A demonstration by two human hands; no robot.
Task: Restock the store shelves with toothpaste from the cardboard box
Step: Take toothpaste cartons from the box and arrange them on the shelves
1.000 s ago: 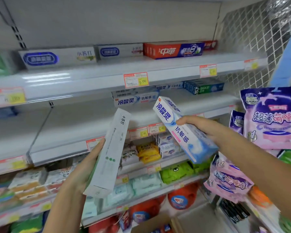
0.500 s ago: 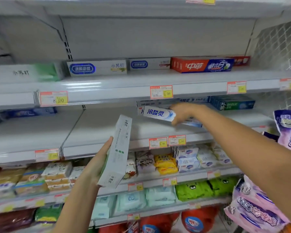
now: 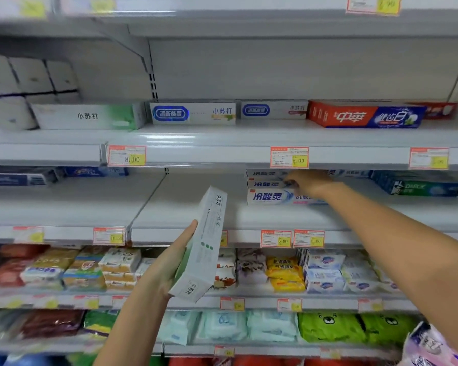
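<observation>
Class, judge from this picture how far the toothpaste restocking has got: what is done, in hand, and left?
Done: blue-and-white boxes lie stacked on the middle shelf. In hand: the right hand is at that stack, grip unclear; the left hand holds a white-and-green box, not yet shelved. Left: that box; the cardboard box is out of view, so remaining stock is unknown.

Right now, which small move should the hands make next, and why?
Probably draw the right hand back from the blue-and-white toothpaste stack: it touches boxes lying flat on the middle shelf, so that placing looks done. The left hand holds a white-and-green box, which seems to match the upper-shelf boxes.
</observation>
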